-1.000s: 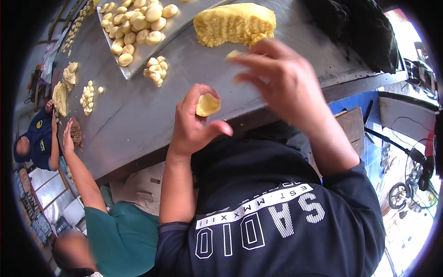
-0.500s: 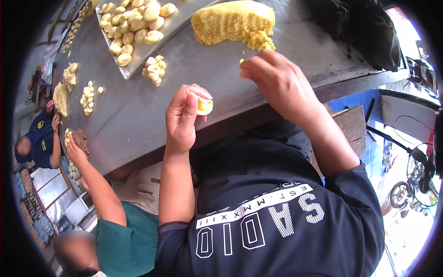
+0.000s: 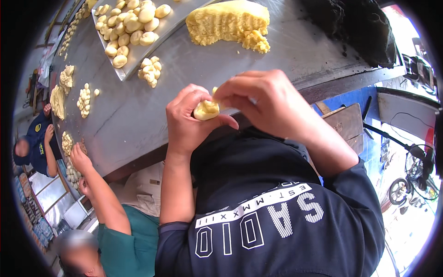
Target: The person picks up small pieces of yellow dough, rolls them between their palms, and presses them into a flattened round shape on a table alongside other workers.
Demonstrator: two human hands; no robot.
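Note:
My left hand (image 3: pixel 187 117) holds a small piece of pale dough (image 3: pixel 206 110), cupped with a hollow on top, above the table's near edge. Its thumb sticks out to the right beneath the dough. Right beside it is my right hand (image 3: pixel 258 94), its fingers pinched on a bit of yellow filling (image 3: pixel 215 90), mostly hidden by the fingers. A large block of yellow filling (image 3: pixel 226 21), with a crumbly torn corner, lies farther back on the table. Left of it sits a heap of small dough pieces (image 3: pixel 150 71).
A metal tray (image 3: pixel 127 71) bears many round dough balls (image 3: pixel 134 23). Dark plastic sheeting (image 3: pixel 355 32) covers the far right of the table (image 3: pixel 115 124). At left, a co-worker in a green sleeve (image 3: pixel 115 214) reaches toward dough pieces; another person (image 3: pixel 39 143) stands farther off.
My right hand has moved left and down from near the yellow block to the dough in my left hand. The left thumb has swung out to the right.

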